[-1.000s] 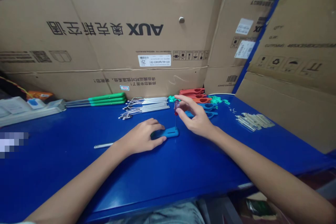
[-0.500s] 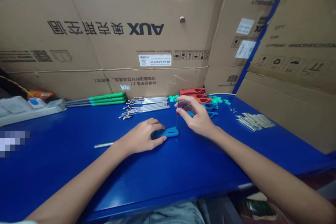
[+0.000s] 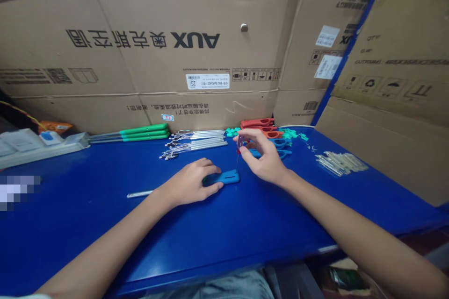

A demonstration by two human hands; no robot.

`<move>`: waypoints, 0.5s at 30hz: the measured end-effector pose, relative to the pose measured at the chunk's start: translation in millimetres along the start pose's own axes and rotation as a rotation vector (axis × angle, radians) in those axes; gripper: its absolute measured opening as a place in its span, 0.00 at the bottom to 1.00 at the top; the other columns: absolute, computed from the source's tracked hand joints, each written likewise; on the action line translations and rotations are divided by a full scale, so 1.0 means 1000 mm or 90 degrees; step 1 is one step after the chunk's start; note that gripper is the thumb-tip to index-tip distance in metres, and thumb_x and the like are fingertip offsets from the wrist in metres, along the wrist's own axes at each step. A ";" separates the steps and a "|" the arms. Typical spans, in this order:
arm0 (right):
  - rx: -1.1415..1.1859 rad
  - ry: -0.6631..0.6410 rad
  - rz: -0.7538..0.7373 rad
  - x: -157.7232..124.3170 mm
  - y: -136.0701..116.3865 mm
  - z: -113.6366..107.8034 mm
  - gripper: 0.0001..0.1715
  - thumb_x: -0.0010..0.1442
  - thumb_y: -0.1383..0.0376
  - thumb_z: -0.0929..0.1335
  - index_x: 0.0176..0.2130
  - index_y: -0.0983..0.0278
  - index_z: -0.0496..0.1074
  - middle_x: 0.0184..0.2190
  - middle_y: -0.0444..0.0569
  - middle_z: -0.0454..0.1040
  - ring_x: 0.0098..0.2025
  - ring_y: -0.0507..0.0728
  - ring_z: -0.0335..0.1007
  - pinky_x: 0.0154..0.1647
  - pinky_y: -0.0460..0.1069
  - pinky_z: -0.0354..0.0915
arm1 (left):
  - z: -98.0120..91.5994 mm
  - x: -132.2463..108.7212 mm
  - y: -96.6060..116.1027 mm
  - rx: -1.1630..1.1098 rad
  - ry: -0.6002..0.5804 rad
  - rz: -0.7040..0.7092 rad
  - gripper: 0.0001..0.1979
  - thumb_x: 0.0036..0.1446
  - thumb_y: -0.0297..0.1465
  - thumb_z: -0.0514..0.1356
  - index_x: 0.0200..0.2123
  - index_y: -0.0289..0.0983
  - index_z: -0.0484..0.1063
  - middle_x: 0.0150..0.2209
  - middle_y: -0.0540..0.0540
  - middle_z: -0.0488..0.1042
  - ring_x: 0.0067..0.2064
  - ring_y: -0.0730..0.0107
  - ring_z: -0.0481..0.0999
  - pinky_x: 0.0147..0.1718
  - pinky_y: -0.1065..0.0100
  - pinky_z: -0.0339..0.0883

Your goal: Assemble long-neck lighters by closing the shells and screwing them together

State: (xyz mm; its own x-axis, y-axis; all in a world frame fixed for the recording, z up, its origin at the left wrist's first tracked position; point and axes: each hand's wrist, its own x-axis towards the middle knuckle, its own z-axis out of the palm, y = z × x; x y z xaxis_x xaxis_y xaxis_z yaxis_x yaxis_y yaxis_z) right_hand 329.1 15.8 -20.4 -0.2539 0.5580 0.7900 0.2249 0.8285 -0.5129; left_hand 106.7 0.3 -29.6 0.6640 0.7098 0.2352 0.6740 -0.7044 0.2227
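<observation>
My left hand [image 3: 189, 182] rests over one end of a blue plastic handle [image 3: 228, 177], holding it flat on the blue workbench [image 3: 87, 229]. A slot shows in the handle's exposed end. My right hand [image 3: 263, 159] pinches a small screwdriver [image 3: 239, 145] with a red translucent grip between thumb and fingers. Its thin shaft points down, with the tip at or very near the handle's far edge. A thin metal rod [image 3: 140, 194] lies on the bench left of my left wrist.
Along the back of the bench lie green-handled tools [image 3: 143, 133], wired metal rods [image 3: 194, 142], red handles [image 3: 259, 124], blue handles [image 3: 278, 145], green small parts [image 3: 291, 134] and a bundle of clear tubes [image 3: 342, 163]. Cardboard boxes [image 3: 175, 74] stand behind.
My right hand and the screwdriver have shifted slightly right, with the shaft still pointing down at the blue handle. My left hand and the handle have stayed in place.
</observation>
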 end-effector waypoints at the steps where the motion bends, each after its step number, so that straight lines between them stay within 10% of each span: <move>1: 0.004 -0.003 0.000 0.000 0.000 0.000 0.17 0.61 0.70 0.64 0.50 0.59 0.64 0.43 0.50 0.72 0.42 0.56 0.74 0.38 0.53 0.74 | 0.000 0.000 0.000 0.000 0.000 0.000 0.17 0.61 0.40 0.57 0.48 0.37 0.74 0.43 0.42 0.75 0.44 0.60 0.75 0.45 0.62 0.68; 15: -0.008 -0.008 -0.002 -0.002 0.006 0.001 0.21 0.61 0.67 0.68 0.54 0.56 0.66 0.36 0.46 0.72 0.34 0.53 0.71 0.38 0.53 0.73 | -0.001 0.000 0.001 0.005 -0.013 0.004 0.17 0.62 0.40 0.56 0.48 0.36 0.73 0.41 0.42 0.74 0.44 0.59 0.74 0.44 0.62 0.68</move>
State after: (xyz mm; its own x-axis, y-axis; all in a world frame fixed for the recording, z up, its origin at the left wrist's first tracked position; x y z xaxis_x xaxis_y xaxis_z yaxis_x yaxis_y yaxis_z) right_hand 329.7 20.2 -25.6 -0.2667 0.5567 0.7867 0.2354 0.8292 -0.5069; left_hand 106.9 0.1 -28.2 0.6742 0.7057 0.2177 0.6725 -0.7085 0.2140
